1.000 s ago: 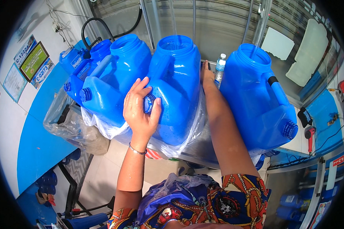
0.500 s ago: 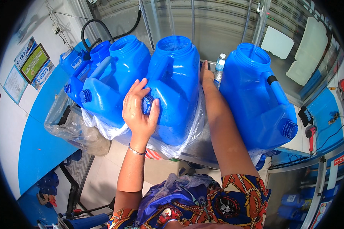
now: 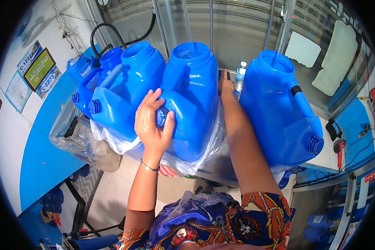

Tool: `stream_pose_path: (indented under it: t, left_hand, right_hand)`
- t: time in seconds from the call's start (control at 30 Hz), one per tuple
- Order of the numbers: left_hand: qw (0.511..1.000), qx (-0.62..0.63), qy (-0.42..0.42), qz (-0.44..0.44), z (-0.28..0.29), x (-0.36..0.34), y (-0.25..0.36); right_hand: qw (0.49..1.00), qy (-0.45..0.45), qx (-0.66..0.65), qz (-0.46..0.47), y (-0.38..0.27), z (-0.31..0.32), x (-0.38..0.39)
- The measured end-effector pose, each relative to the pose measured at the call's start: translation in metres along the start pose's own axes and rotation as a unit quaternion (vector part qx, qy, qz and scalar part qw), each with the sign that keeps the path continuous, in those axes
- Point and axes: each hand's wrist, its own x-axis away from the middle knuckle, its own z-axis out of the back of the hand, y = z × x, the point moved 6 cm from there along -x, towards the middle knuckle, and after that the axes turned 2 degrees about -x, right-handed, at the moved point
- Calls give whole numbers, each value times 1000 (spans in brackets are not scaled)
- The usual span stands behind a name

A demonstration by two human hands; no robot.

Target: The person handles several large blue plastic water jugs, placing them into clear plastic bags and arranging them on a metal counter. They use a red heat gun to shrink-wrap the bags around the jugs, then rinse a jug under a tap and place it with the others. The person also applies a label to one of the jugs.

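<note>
The left hand curls its thumb and fingers around the ridged cap of the central blue jug, which stands open-mouthed between two similar jugs. The right hand lies beside the jug's rear right side, near a clear bottle; its grip cannot be determined.

Pale floor lies below a white-and-blue wall.

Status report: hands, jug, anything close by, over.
Left hand at cap of jug. Right hand between jug and right jug. Bottle beside right hand.
</note>
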Motion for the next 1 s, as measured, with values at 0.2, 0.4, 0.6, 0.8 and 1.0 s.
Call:
stream_pose_path:
  t: [0.2,0.4,0.6,0.8,1.0]
  left_hand:
    - [1000,0,2,-2,0,0,0]
    - [1000,-5,-2,-1,0,0,1]
    - [1000,-6,-3,3,0,0,1]
    - [1000,6,1,3,-1,1,-1]
    - [1000,-4,-3,0,2,1,1]
  right_hand:
    - [1000,5,12,0,0,2,3]
    - [1000,-5,12,-1,1,1,4]
    - [999,-11,-30,5,13,-15,-3]
    - [998,-69,6,-11,32,-47,-18]
    - [995,-72,66,8,28,-49,-21]
